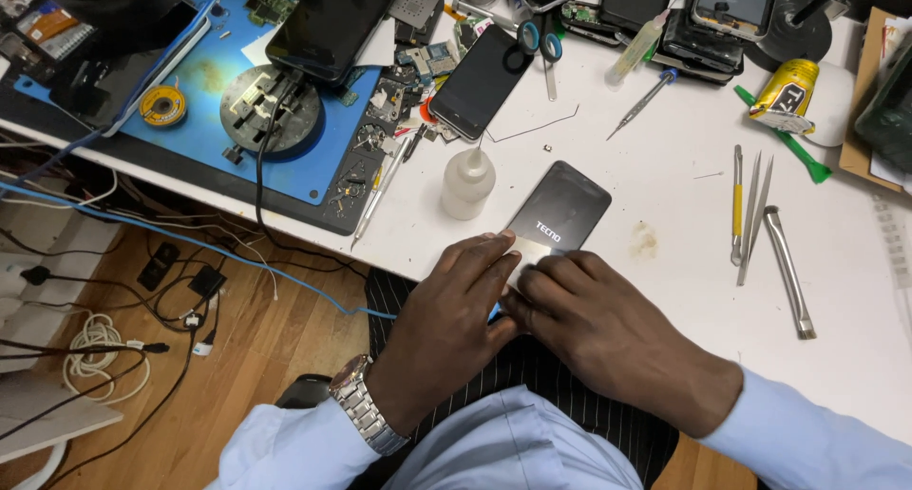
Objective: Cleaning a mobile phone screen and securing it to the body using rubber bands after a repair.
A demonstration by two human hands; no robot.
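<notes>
Head view: a black phone (pixel 560 215) is seen lying flat near the front edge of the white surface (pixel 684 262). Its near end is pinched by the left hand (pixel 446 324) and right hand (pixel 608 333), both grips pressed together on it. A small white squeeze bottle (pixel 467 181) stands just beside it.

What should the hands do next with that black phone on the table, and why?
Probably slide the thin card further along the edge of the black phone. Both the left hand and the right hand press at its near end, where a pale flat piece sits against the phone. The rest of the phone looks flat and shut, so that seam likely needs working along.
</notes>
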